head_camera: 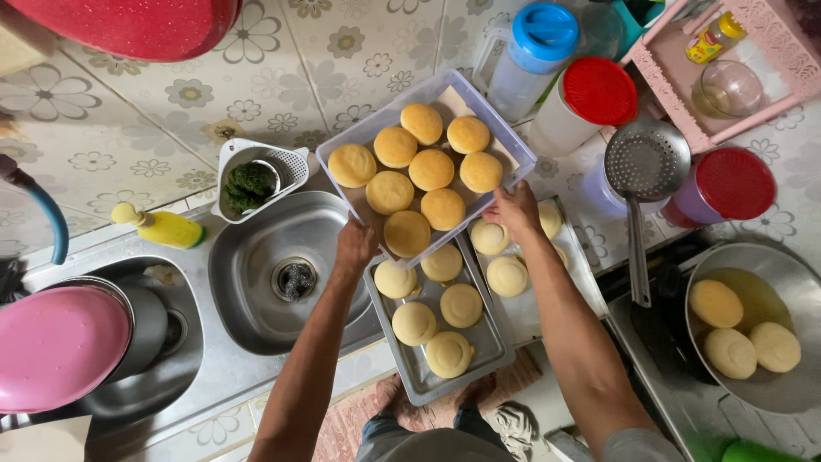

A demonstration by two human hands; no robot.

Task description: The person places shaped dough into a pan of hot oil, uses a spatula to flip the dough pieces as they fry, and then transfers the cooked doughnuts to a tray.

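At the far left a pink lid [56, 346] covers a pot in the first basin, with a yellow bottle [162, 228] lying beside the round sink [256, 282]. The left hand [355, 244] is clamped on the near corner of a clear plastic tray [505, 141] tilted over the sink's edge; the right hand [516, 210] grips its right rim. Nine golden fried buns [431, 169] fill it nearly to the walls, so there looks to be little room for more. Beneath sits a metal tray [410, 376] with about nine pale dough rounds [462, 305] that seem uncooked. Further right, a slotted skimmer [646, 162] rests by red-lidded jars [599, 92], and a pan of oil [778, 393] holds three pieces frying. The counter is crowded; the freest space is over the sink.
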